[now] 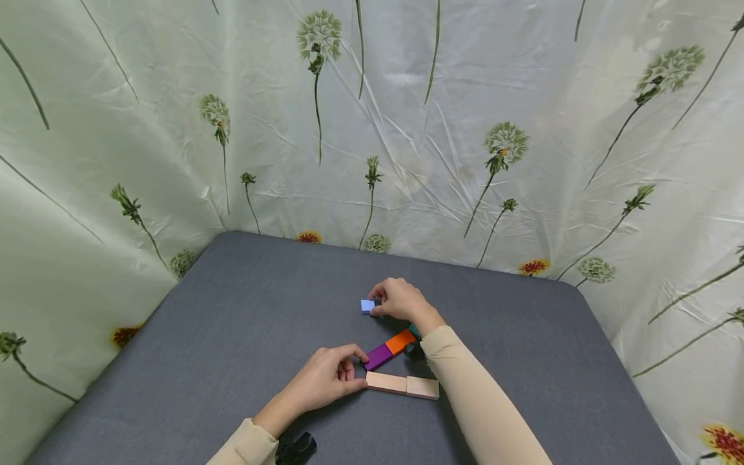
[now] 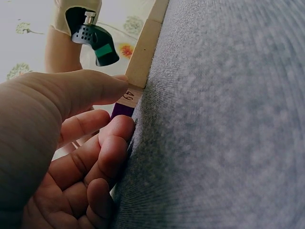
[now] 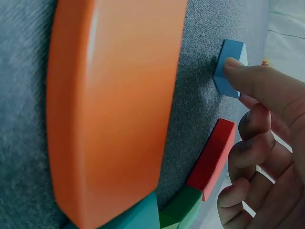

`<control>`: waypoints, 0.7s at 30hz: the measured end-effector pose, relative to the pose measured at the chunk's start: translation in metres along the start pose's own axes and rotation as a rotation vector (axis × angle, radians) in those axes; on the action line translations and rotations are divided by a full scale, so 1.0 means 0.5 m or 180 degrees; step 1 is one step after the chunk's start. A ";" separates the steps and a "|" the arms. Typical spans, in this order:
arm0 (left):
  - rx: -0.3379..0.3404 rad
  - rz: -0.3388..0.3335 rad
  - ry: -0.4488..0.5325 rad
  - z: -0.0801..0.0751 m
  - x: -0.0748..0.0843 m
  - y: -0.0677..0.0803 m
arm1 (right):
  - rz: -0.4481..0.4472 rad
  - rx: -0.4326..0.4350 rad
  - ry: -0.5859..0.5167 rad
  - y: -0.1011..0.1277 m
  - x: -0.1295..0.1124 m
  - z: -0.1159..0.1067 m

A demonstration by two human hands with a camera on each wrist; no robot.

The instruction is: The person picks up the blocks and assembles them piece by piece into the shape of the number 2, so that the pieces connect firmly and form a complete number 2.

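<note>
On the grey surface (image 1: 244, 310), our left hand (image 1: 325, 381) curls its thumb and fingers onto the near end of the pale wooden block (image 1: 402, 385), with the purple block (image 1: 378, 356) just beside. Farther right, our right hand (image 1: 401, 300) pinches the small blue block (image 1: 367, 305). We judge it light, rigid, smooth-faced, best taken by opposite flat sides.
</note>
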State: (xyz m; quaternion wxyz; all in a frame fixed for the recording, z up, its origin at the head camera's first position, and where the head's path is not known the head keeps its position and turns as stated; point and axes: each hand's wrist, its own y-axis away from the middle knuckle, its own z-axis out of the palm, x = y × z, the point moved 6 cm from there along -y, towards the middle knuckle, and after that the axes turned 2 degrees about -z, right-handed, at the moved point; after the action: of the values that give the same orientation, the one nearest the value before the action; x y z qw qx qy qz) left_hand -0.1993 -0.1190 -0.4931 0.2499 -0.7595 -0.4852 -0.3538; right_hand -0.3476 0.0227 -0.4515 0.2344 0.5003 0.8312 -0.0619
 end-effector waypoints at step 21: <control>0.0036 0.0058 0.0005 0.001 0.001 0.001 | 0.0231 0.0213 0.0394 -0.006 -0.020 -0.006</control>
State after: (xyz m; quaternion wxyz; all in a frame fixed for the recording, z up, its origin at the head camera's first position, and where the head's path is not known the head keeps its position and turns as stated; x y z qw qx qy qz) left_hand -0.1984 -0.1187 -0.4928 0.2578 -0.7622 -0.4801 -0.3494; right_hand -0.3475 0.0143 -0.4448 0.1678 0.5406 0.8229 -0.0501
